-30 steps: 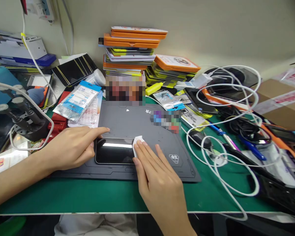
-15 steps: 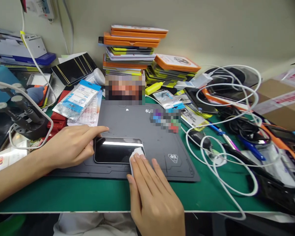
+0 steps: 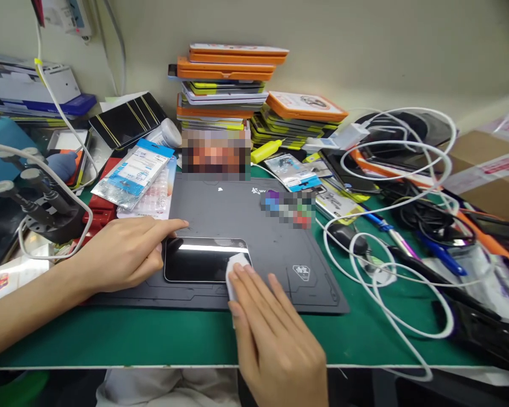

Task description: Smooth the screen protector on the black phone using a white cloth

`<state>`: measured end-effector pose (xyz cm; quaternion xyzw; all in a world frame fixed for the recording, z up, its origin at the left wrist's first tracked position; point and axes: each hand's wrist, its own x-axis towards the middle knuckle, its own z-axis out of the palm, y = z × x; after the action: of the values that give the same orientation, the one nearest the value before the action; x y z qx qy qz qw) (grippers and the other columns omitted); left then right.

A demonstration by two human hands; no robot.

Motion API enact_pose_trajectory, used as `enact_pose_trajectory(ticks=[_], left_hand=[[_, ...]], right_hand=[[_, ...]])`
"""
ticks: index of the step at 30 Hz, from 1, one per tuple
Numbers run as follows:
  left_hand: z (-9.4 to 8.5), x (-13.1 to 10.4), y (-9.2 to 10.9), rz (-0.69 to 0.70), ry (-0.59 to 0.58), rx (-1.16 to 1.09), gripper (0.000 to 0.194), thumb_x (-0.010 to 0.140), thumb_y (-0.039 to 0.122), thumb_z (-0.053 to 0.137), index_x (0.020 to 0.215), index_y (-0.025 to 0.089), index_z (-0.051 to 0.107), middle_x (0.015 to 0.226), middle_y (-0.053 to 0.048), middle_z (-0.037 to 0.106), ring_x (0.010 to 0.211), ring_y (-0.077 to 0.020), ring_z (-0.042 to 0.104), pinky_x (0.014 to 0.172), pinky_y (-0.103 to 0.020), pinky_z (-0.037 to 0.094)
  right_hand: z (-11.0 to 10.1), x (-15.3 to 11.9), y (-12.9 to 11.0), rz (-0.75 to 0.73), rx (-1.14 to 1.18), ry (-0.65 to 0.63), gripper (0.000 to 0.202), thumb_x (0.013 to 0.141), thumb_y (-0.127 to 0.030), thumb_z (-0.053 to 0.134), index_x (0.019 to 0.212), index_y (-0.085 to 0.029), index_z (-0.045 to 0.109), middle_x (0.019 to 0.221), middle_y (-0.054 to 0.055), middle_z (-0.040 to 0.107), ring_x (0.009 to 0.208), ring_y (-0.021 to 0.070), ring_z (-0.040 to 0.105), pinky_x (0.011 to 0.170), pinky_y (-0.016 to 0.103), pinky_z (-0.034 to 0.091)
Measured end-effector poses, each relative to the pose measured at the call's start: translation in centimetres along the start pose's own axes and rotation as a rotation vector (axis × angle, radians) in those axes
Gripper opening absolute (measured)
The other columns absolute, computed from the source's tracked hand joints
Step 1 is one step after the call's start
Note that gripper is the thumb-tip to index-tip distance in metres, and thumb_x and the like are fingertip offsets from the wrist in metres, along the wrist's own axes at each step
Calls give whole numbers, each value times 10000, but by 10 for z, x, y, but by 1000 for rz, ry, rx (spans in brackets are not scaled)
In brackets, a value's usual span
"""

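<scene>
A smartphone (image 3: 199, 265) with a black glossy screen lies flat on a dark grey work mat (image 3: 254, 226). My left hand (image 3: 129, 251) is at its left end, index finger stretched out above the top left corner and the other fingers curled against the phone's edge. Under the fingertips of my right hand (image 3: 275, 333) is a folded white wipe (image 3: 234, 268), pressed on the screen's lower right corner. The fingers of that hand lie mostly together, with the thumb at the wipe's near side.
Stacked orange and yellow cases (image 3: 233, 70) stand against the wall. A white cable (image 3: 375, 299) lies in loops on the right. At the left are a screwdriver holder (image 3: 51, 209) and packets (image 3: 133, 169). The green table's front edge (image 3: 173, 366) runs close by.
My right hand has shifted slightly right and toward me with the wipe. My left hand and the phone stay nearly the same; the whole view has moved a little.
</scene>
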<state>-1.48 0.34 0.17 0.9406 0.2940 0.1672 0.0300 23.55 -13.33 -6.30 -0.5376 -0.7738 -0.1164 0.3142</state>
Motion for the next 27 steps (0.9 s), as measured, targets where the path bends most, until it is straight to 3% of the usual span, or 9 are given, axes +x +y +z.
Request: enact_pose_trajectory(ticks=[4, 8, 15, 20, 23, 27], left_hand=[[0, 0, 2, -7, -4, 8, 503, 956, 100, 364, 1387, 127, 624, 1129, -59, 830, 966, -222, 799, 835, -323, 585], [0, 0, 2, -12, -15, 17, 508, 955, 102, 366, 1395, 141, 617, 1159, -61, 829, 995, -218, 799, 854, -317, 590], [1, -2, -1, 19, 20, 30, 472, 985, 121, 366, 1390, 149, 606, 1108, -67, 832, 950, -215, 809, 824, -323, 621], [0, -2, -2, 36, 24, 32, 457, 987, 115, 371, 1382, 143, 598, 1116, -74, 831, 973, -231, 814, 833, -342, 632], [1, -2, -1, 43, 30, 39, 453, 988, 106, 369, 1377, 134, 599, 1104, -74, 830, 957, -233, 815, 822, -345, 632], [3, -2, 0, 50, 48, 48, 453, 977, 94, 372, 1363, 116, 609, 1082, -76, 830, 938, -236, 816, 801, -346, 625]], right_hand=[[4, -3, 2, 45, -84, 34, 429, 1048, -113, 644, 1471, -44, 621, 1437, 166, 714, 1395, 254, 662, 1277, 440, 449], [12, 4, -18, 41, -134, 35, 411, 1051, -149, 657, 1437, -8, 643, 1453, 185, 696, 1378, 279, 675, 1288, 430, 433], [21, 25, -44, -17, 102, -20, 382, 1081, -196, 593, 1409, -15, 667, 1496, 141, 661, 1442, 269, 620, 1246, 423, 513], [13, 23, -29, -71, 159, -95, 375, 1083, -172, 582, 1431, -54, 655, 1525, 103, 642, 1463, 239, 600, 1323, 447, 406], [7, 15, -13, -64, 119, -75, 392, 1068, -122, 600, 1450, -40, 630, 1505, 115, 666, 1479, 231, 585, 1357, 459, 329], [5, 6, 5, -22, 29, -45, 407, 1075, -124, 598, 1472, -36, 611, 1491, 141, 681, 1488, 229, 575, 1347, 455, 338]])
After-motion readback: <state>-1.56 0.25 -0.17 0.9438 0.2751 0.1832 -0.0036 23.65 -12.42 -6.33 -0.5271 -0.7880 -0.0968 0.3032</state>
